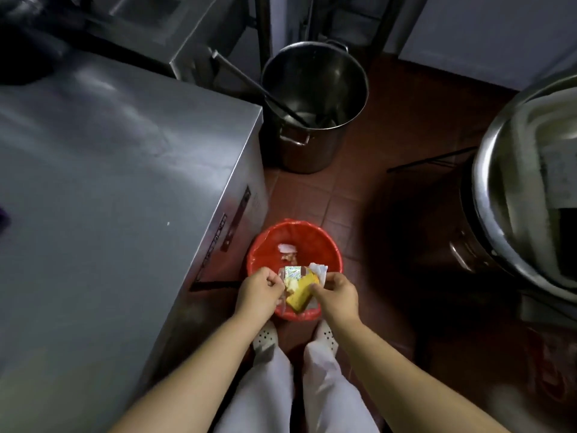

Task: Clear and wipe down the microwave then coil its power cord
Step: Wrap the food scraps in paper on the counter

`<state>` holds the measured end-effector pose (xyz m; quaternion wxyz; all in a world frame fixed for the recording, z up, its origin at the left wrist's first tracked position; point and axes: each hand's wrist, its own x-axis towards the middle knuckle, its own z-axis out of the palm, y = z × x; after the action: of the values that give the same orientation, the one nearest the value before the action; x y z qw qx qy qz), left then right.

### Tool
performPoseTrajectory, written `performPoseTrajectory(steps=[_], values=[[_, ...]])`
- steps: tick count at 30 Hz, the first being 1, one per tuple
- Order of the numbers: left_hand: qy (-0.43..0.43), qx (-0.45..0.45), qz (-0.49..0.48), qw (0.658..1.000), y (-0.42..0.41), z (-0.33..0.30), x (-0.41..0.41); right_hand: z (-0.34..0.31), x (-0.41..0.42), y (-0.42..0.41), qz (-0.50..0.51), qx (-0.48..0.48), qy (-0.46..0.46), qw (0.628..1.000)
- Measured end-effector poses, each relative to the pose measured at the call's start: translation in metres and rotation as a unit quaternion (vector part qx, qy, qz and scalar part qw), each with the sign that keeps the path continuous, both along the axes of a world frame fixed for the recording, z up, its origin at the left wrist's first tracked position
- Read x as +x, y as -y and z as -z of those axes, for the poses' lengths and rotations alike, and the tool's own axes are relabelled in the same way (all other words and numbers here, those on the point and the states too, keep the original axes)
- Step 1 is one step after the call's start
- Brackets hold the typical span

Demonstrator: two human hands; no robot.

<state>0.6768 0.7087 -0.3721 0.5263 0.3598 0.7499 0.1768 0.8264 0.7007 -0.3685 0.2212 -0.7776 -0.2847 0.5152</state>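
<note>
At the far left, the steel counter fills that side of the view, and its right-hand corner stands just beside a red bin on the tiled floor. No microwave or power cord can be seen here, so where the task's main things are cannot be told.

Over the near rim of the bin, the left hand has its fingers curled in, pinching the left edge of a clear wrapper. A yellow sponge sits in that wrapper between the two hands. The right hand is curled the same way, pinching the right side of the bundle, where a scrap of white paper sticks out. The person seems to be opening a fresh sponge for the wiping step, or perhaps throwing the lot away; which one is not clear.

The main risk is the sponge slipping out as the wrapper tears and landing in the bin among the scraps below, which would dirty it before it touches the microwave. A hard pull apart could cause that. The wrapper could also miss the near rim and land by the white shoes.

Further back stands a tall steel pot, and a large steel basin is at the right edge.
</note>
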Motion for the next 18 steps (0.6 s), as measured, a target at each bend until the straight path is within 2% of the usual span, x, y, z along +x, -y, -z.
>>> performPoseTrajectory(steps=[6, 11, 14, 18], values=[[-0.027, -0.045, -0.013, 0.999, -0.032, 0.135, 0.023, 0.142, 0.010, -0.038, 0.018, -0.055, 0.014, 0.998], [-0.031, -0.067, -0.027, 0.997, -0.046, 0.230, 0.031, 0.240, 0.018, -0.053, -0.012, -0.080, 0.013, 0.997], [-0.042, -0.083, -0.022, 0.995, -0.050, 0.267, 0.030, 0.275, 0.025, -0.057, -0.048, -0.094, 0.013, 0.994], [-0.058, -0.079, -0.006, 0.995, -0.050, 0.276, 0.024, 0.286, 0.037, -0.061, -0.055, -0.106, 0.030, 0.992]])
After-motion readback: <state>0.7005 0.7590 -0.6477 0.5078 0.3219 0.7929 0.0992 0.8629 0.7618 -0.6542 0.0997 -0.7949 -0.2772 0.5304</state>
